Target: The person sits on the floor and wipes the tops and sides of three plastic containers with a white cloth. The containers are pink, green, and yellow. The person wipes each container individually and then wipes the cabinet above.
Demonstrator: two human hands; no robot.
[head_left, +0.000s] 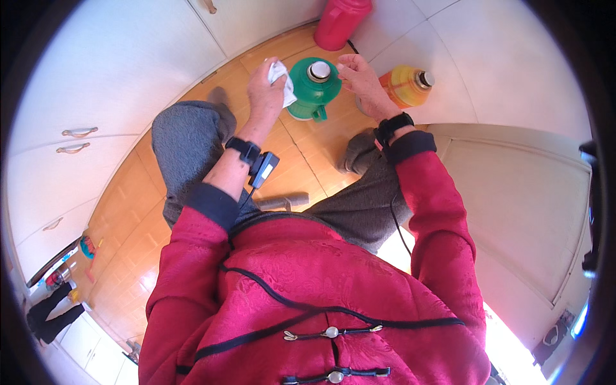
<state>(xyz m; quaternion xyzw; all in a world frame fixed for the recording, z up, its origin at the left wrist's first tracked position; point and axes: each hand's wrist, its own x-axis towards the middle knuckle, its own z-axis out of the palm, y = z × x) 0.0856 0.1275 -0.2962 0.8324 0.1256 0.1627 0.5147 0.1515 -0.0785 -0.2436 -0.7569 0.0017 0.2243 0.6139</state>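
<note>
A green thermos flask (312, 95) with a silvery cap and a side handle stands on the floor between my feet. My left hand (264, 90) is closed around a crumpled white cloth (281, 82), held against or very near the flask's left side. On the flask's other side is my right hand (359, 76), its fingers loosely bent and apart, with nothing seen in them. Whether its fingertips touch the flask I cannot tell. Both wrists wear black straps, and a small black box sits by the left one.
Right of my right hand stands a yellow-orange thermos flask (410, 86). A red flask (342, 24) stands farther back against the white wall. White cabinets (109, 70) line the left and far side, and a pale door panel (513, 192) the right. Tiled floor (282, 144) lies between.
</note>
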